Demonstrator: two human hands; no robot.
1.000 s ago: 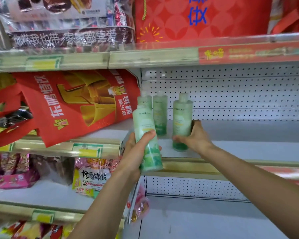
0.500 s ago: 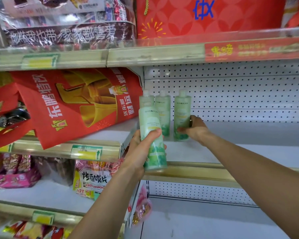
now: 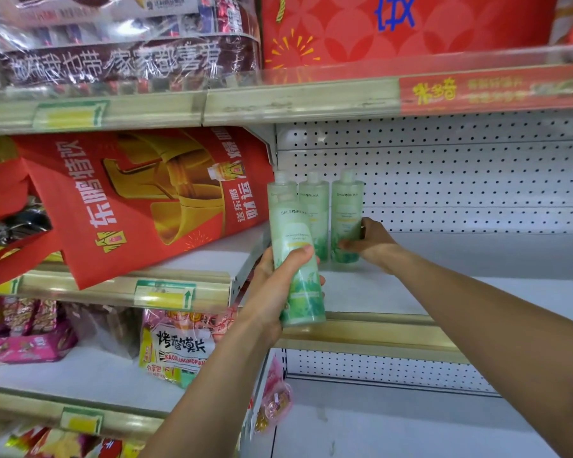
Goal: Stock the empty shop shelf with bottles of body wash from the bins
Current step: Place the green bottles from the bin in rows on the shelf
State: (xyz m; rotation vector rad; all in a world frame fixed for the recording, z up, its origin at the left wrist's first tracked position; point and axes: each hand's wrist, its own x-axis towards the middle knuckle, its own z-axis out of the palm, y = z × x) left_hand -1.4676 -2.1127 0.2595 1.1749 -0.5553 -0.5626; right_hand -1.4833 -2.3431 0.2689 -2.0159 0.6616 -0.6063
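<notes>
Three pale green body wash bottles stand at the back left of the white shelf [image 3: 477, 292], against the perforated back panel. My right hand [image 3: 369, 241] grips the rightmost bottle [image 3: 346, 213] low on its side, with the bottle upright on the shelf. The middle bottle [image 3: 315, 206] and the leftmost bottle [image 3: 280, 191] stand beside it, partly hidden. In front of them, over the shelf's front edge, my left hand [image 3: 275, 285] holds a fourth bottle [image 3: 296, 259] upright, fingers wrapped round its lower half.
A red gift bag [image 3: 139, 206] leans on the neighbouring shelf to the left, close to the bottles. Snack packets [image 3: 172, 348] fill the lower left shelves. Red boxes [image 3: 394, 24] sit on the shelf above. The lower right shelf [image 3: 411, 431] is white.
My right hand has pushed the rightmost bottle back from the shelf's front to the rear panel, next to the other two. My left hand keeps its bottle in nearly the same place.
</notes>
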